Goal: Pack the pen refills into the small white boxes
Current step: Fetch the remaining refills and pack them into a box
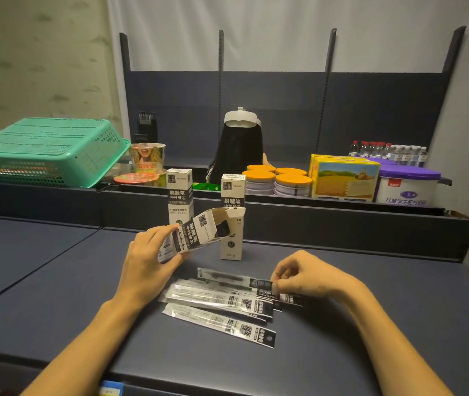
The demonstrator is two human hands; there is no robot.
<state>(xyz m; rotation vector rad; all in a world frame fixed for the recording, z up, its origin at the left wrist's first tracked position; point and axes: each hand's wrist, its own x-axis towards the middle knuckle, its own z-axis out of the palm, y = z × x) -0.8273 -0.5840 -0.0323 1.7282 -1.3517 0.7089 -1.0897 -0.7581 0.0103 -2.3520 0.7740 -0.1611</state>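
An open small white box [196, 235], thin printed card with black panels and Chinese lettering, is held tilted above the dark matte counter [56, 281] by the left hand [147, 261], whose fingers are curled round its lower end; its top flap is folded back and its mouth is turned to the right. Two closed boxes of the same print are stood upright just behind it, a left one [179, 192] and a right one [232, 224]; "0.5" can be read low on the latter. Pen refills [222, 304], long flat glossy clear sleeves with black printed header ends and barcodes, are lain fanned on the counter below the hands. The black end of the topmost sleeve is pinched between thumb and fingers of the right hand [310, 277]. Finer print cannot be read.
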